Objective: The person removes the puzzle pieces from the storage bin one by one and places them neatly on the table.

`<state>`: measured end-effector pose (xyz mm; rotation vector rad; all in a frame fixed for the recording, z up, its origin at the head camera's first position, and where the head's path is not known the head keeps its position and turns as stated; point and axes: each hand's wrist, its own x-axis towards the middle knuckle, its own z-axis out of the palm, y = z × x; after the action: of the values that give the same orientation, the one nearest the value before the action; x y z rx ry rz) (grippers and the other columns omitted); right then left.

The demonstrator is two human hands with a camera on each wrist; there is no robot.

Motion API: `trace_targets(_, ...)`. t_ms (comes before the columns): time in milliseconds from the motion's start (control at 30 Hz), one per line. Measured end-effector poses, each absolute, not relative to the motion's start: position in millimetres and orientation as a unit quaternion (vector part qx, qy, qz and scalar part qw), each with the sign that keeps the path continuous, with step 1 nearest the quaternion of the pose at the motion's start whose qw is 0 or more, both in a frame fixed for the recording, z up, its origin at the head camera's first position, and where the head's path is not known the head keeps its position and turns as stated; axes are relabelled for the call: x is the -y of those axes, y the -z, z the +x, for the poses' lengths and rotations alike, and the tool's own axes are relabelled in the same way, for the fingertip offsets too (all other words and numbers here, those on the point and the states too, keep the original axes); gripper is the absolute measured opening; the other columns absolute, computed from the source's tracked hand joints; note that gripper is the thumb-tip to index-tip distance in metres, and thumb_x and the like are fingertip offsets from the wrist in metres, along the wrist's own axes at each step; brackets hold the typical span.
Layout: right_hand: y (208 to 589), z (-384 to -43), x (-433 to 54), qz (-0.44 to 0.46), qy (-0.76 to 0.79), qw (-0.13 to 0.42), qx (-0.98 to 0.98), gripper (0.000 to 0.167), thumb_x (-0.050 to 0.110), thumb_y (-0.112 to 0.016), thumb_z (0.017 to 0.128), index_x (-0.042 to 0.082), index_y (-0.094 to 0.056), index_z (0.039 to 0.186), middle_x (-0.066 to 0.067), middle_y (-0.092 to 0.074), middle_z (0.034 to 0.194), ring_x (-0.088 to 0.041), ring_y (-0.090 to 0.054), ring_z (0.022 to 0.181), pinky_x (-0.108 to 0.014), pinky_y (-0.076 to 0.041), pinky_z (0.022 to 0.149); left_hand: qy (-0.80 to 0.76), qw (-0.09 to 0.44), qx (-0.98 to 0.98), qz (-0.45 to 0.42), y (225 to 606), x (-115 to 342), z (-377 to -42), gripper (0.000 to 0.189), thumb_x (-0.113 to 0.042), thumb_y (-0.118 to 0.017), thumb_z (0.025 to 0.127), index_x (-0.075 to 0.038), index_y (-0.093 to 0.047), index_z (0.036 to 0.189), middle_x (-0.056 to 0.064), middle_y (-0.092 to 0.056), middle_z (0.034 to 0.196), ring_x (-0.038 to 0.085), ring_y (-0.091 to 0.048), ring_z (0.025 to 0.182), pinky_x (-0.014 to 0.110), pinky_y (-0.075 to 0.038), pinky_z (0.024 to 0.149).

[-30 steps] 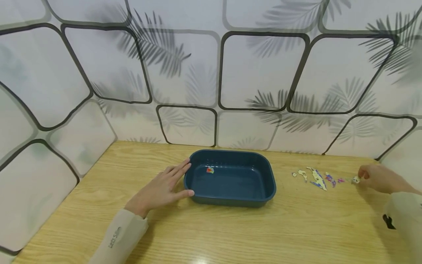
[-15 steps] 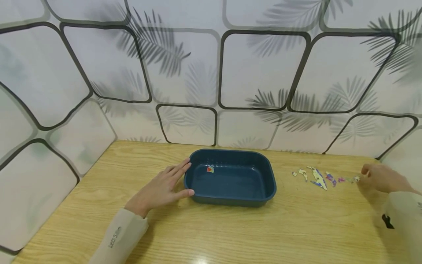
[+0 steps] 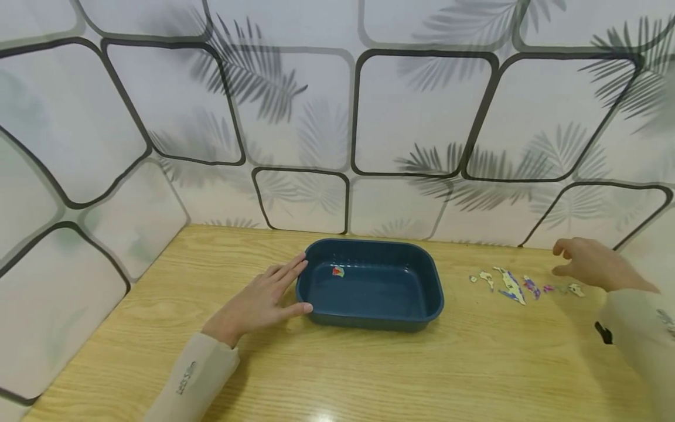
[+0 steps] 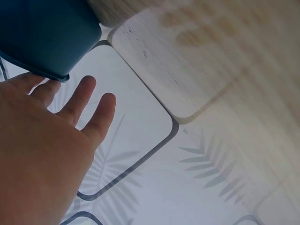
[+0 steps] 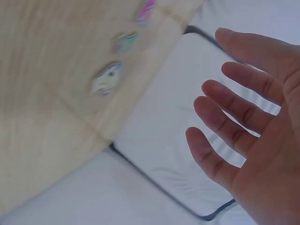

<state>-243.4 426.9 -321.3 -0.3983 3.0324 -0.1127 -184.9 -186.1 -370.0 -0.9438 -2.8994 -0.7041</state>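
My left hand lies against the left end of a dark blue rectangular basin, fingers straight, with fingertips and thumb at its rim. A small red-and-white scrap lies on the basin floor. On the right, my right hand is raised over the table, holding nothing, its fingers spread and slightly bent. Close below it lies a flat white cut-out with an eye-like mark, sticker-like. Beside that are a pale green piece and a pink one.
Toward the basin, the row continues with a purple-blue piece, a larger cream-and-blue piece and two small cream pieces, one a thin curved shape. A patterned wall covering rises behind the wooden table and along its left side.
My right hand has left the white cut-out, lifting up and moving left toward the back of the table. The cut-out stays on the wood. The left hand keeps its place at the basin.
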Motion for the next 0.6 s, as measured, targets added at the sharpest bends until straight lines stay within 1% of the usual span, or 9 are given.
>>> trace_targets(233,303.0,-250.8,-386.4,-0.178,0.016,0.013,-0.984,0.037,0.012,-0.079,0.083,-0.011,-0.062,0.107,-0.024,-0.064,0.095,-0.045,-0.062,0.088,-0.060,-0.051,0.073,0.223,0.003,0.927,-0.302,369.8,186.0,-184.9,0.089,-0.058,-0.057,0.098,-0.001,-0.027,0.160,0.012,-0.019,0.168,0.041,-0.038,0.139,0.064,-0.032,0.109)
trace_targets(367,295.0,-252.6,-361.3,-0.190,0.020,-0.001,-0.982,0.038,0.013,-0.079,0.084,-0.009,-0.063,0.110,-0.023,-0.064,0.098,-0.044,-0.062,0.090,-0.061,-0.051,0.074,0.223,0.000,0.928,-0.299,370.3,186.5,-184.9,0.088,-0.058,-0.058,0.098,-0.002,-0.027,0.160,0.009,-0.019,0.168,0.041,-0.037,0.140,0.064,-0.032,0.109)
trace_targets(500,292.5,-254.4,-337.2,-0.202,0.041,-0.008,-0.978,0.039,0.014,-0.078,0.085,-0.009,-0.062,0.113,-0.023,-0.064,0.101,-0.040,-0.064,0.087,-0.059,-0.051,0.073,0.225,0.000,0.929,-0.295,370.9,186.9,-184.7,0.088,-0.057,-0.058,0.098,-0.003,-0.027,0.160,0.006,-0.018,0.168,0.040,-0.037,0.140,0.064,-0.032,0.109)
trace_targets(600,291.9,-255.2,-319.7,-0.217,0.052,-0.014,-0.975,0.040,0.014,-0.078,0.085,-0.009,-0.063,0.115,-0.024,-0.064,0.102,-0.039,-0.065,0.086,-0.057,-0.052,0.073,0.227,-0.002,0.928,-0.295,370.2,186.6,-184.6,0.088,-0.057,-0.058,0.098,-0.003,-0.027,0.161,0.007,-0.018,0.169,0.041,-0.037,0.140,0.065,-0.031,0.109)
